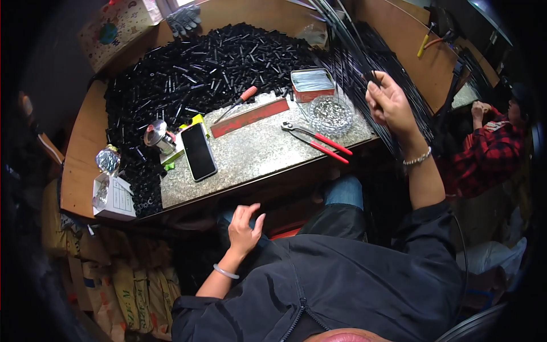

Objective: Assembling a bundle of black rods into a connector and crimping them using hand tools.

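Note:
My right hand [392, 107] is raised over the right end of the bench and closed around several long, thin black rods [356, 43]. They run up from the fist toward the top of the view; whether they are cables or stiff rods I cannot tell. My left hand [244, 232] hangs in front of the bench edge, fingers apart and nothing in it. Red-handled pliers [333, 144] lie near the front edge of the stone-like work slab [250, 162]. Behind them stand a glass bowl [329, 131] of small metal parts and a red tin [314, 97] of thin metal pins.
A heap of short black parts [222, 62] covers the bench's back. On the slab lie a phone [198, 153], a red bar [250, 118] and a screwdriver [244, 97]. More long black rods [399, 74] lie at right. A co-worker in a checked shirt [484, 151] sits at far right.

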Available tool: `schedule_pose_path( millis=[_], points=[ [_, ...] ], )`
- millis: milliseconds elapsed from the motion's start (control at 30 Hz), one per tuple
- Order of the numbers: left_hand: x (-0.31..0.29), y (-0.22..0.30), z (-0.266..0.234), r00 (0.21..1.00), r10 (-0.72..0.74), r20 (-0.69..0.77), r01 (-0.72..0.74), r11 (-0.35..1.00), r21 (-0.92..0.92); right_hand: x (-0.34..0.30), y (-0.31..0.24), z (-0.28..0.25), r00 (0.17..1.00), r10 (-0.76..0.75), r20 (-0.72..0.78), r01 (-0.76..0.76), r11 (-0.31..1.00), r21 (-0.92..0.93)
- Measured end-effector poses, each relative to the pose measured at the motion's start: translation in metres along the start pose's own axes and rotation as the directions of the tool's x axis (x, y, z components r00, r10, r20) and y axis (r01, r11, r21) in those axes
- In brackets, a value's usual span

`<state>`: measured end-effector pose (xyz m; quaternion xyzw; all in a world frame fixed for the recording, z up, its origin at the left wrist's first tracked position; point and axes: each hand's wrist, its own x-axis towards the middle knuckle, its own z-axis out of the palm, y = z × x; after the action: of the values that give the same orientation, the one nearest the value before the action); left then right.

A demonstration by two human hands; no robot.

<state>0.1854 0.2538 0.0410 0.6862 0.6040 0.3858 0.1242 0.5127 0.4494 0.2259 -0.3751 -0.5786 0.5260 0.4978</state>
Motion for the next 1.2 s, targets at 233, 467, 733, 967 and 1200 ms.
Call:
schedule_pose_path(
  millis=[233,467,733,967,1200],
  points=[
    [0.144,0.092,-0.073,0.907,0.365,-0.210,-0.368,0.930,0.025,-0.044,-0.017,0.075,0.971,-0.031,0.238,0.018,0.998,0.053],
    [0.218,0.076,-0.090,0.953,0.126,-0.277,-0.285,0.687,-0.668,-0.075,-0.021,0.107,0.785,0.145,0.602,-0.215,0.976,0.045],
    [0.191,0.072,-0.105,0.998,0.060,-0.016,-0.050,0.631,-0.774,-0.087,-0.001,0.109,0.701,0.222,0.677,-0.378,0.921,0.090],
    [0.182,0.088,-0.099,0.993,0.118,0.015,-0.055,0.569,-0.820,-0.092,0.005,0.107,0.653,0.234,0.720,-0.441,0.891,0.111],
    [0.167,0.089,-0.057,0.974,0.225,-0.030,-0.204,0.807,-0.554,-0.110,-0.011,0.102,0.854,0.277,0.440,-0.312,0.950,0.008]
  ],
)
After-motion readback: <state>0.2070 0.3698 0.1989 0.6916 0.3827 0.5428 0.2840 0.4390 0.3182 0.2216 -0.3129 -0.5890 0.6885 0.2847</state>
